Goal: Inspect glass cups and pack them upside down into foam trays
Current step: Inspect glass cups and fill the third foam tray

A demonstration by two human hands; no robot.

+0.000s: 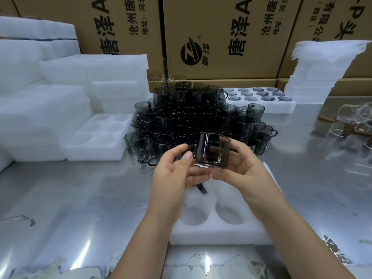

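Smoky grey glass: we hold one cup (213, 151) in two hands above the near foam tray (221, 232). Two empty wells of the tray show; our wrists hide the rest. Our left hand (171, 178) pinches the cup at its handle side, and our right hand (247, 172) curls round its wall and base. Behind, the cup pile (193, 121) is too tangled to count.

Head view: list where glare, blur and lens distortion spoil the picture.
Head view: bright glare streaks the steel table; head view: the white foam stacks at left wash out, edges lost; head view: the wide lens bows the cardboard boxes; head view: the smoky cup between the left hand and right hand is sharp, while the cup pile behind merges into a dark mass.
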